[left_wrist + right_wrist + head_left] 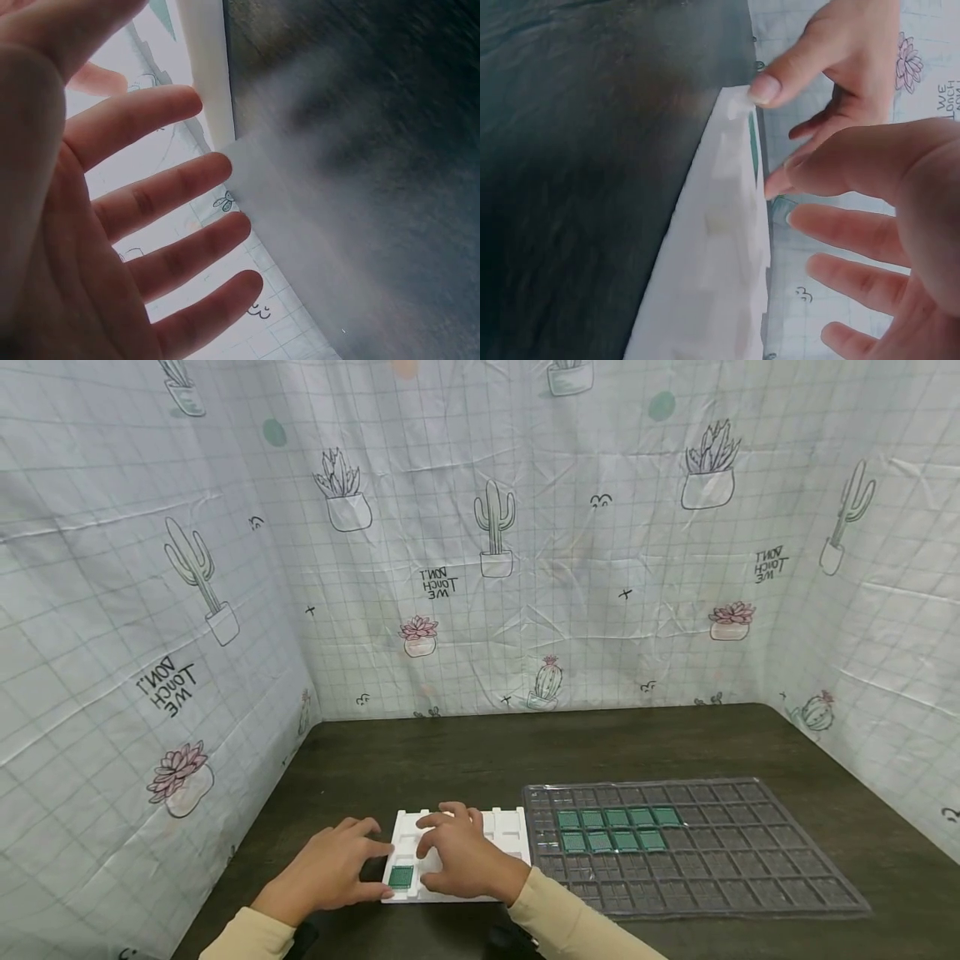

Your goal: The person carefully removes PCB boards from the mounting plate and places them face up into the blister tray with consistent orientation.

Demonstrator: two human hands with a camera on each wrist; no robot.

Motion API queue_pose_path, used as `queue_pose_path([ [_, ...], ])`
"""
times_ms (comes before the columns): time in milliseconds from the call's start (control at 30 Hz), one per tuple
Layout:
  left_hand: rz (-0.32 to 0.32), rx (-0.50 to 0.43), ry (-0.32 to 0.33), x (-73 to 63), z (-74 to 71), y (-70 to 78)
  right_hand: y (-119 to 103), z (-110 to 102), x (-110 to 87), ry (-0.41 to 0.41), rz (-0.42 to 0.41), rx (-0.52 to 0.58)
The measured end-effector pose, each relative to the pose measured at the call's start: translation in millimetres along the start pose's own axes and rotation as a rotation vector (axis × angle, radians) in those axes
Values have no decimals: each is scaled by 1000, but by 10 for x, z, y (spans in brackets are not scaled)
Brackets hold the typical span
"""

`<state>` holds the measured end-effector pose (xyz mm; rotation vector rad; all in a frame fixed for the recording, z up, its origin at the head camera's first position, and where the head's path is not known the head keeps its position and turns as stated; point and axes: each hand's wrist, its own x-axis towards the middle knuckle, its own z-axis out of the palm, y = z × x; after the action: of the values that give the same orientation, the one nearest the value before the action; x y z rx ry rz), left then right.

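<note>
A white tray with shallow compartments (512, 835) lies on the table in the head view. One square green chip, like a small circuit board (401, 877), sits in its near-left compartment. My left hand (326, 870) is at the tray's left edge, thumb by the near corner and fingertips along the side. In the left wrist view its fingers (169, 191) are spread and straight. Over the tray, just right of the green chip, hovers my right hand (467, 857), with nothing showing between its fingers. The right wrist view shows its thumb (847, 161) and fingers extended, apart from each other.
Beside the white tray on the right lies a large clear plastic tray (750, 860) with many compartments. Two rows of green chips (617, 819) fill several of them at its back left. A dark wooden table (420, 752) carries both, with patterned cloth (585, 543) around three sides.
</note>
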<state>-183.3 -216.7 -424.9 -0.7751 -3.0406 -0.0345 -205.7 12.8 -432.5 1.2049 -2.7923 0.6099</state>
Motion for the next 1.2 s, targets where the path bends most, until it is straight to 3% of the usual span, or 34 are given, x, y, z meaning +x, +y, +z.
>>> queue_pose_path([
  [567,-13,16,-5,22,-17,18,-92,242,149,35,4,-44],
  [1200,-14,27,-6,35,-34,33,-95,303,219,52,2,-60],
])
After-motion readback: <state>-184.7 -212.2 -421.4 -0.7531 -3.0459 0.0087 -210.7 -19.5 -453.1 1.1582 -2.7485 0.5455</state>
